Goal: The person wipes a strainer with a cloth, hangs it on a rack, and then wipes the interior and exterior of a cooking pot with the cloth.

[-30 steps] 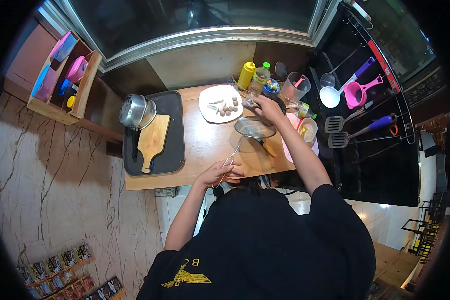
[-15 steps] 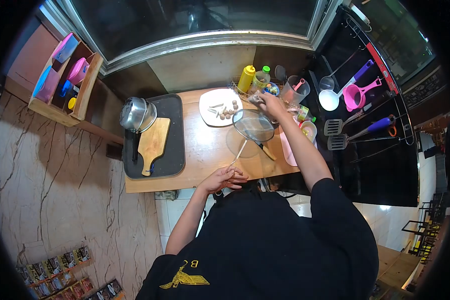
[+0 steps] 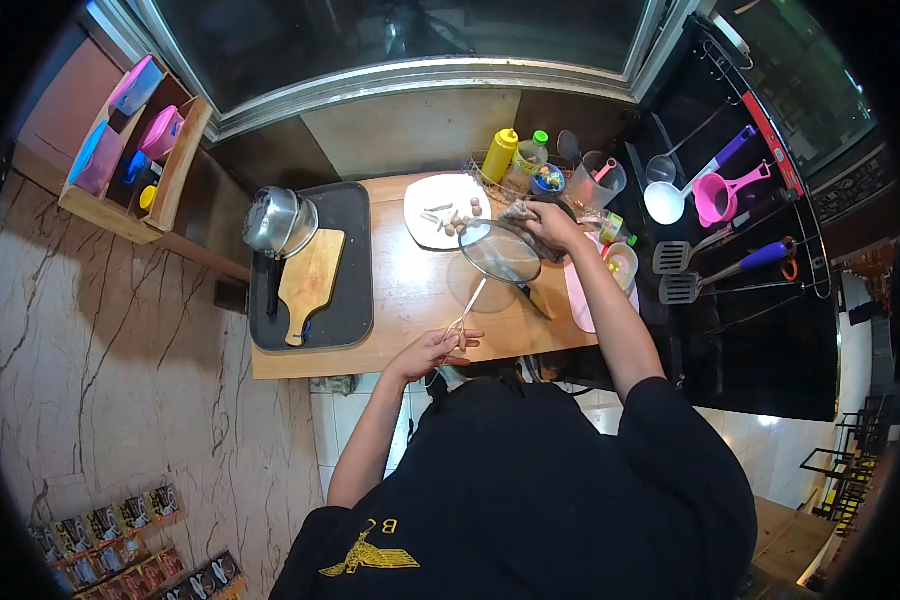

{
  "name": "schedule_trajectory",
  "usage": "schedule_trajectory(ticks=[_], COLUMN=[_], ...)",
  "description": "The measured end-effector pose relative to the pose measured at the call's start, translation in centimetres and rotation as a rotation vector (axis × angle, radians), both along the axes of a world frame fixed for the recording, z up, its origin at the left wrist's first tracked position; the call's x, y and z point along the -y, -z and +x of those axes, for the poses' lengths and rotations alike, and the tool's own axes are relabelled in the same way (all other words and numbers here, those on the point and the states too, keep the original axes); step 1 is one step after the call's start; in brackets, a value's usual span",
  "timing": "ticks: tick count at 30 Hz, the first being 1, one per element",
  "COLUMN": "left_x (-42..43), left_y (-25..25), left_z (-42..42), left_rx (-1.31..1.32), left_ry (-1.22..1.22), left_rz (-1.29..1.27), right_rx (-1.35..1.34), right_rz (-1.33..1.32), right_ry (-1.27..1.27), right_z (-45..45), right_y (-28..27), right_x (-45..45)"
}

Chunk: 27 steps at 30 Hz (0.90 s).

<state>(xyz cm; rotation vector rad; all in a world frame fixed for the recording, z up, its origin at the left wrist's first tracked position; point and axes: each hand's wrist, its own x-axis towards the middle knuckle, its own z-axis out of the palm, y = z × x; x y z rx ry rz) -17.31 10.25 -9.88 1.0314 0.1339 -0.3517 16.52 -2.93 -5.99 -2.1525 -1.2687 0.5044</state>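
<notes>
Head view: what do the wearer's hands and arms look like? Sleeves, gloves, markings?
Left hand and right hand: bare, no gloves or wristwear visible. Forearms uncovered below short black sleeves. Black shirt carries a yellow winged emblem near the left sleeve.

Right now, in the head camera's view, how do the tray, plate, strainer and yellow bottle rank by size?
Largest to smallest:
1. Tray
2. Plate and strainer: unsure; they look close in size, and the strainer is held up nearer the camera.
3. Yellow bottle
</notes>
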Motion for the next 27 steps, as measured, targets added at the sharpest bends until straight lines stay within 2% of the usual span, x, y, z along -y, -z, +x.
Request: schedule_trajectory(ticks=[8, 13, 16, 20, 23, 27], left_x=[0.5, 0.0, -0.7, -1.2, -1.4, -1.4], left_y=[-1.0, -0.8, -0.7, -1.1, -1.1, -0.9], left_z=[-0.3, -0.2, -0.5, -1.2, -1.4, -1.8], left_rx=[-0.015, -0.028, -0.012, -0.03, -0.027, 0.004], left_ry=[0.032, 0.026, 0.022, 0.033, 0.069, 0.119], left_rz=[0.016, 0.024, 0.019, 0.011, 0.018, 0.032], right_rx=[-0.078, -0.027, -0.057, -0.099, -0.049, -0.127], right_rz=[0.031, -0.013, 0.134, 0.087, 0.015, 0.037], right_ry=[0.156, 0.237, 0.243, 0.133, 0.18, 0.199], right_z=[2.8, 1.3, 0.5, -0.5, 0.4, 2.3], right_y=[3.8, 2.2, 2.7, 2.9, 4.3, 6.3], right_x=[0.3, 1.0, 1.9, 3.2, 3.4, 3.3])
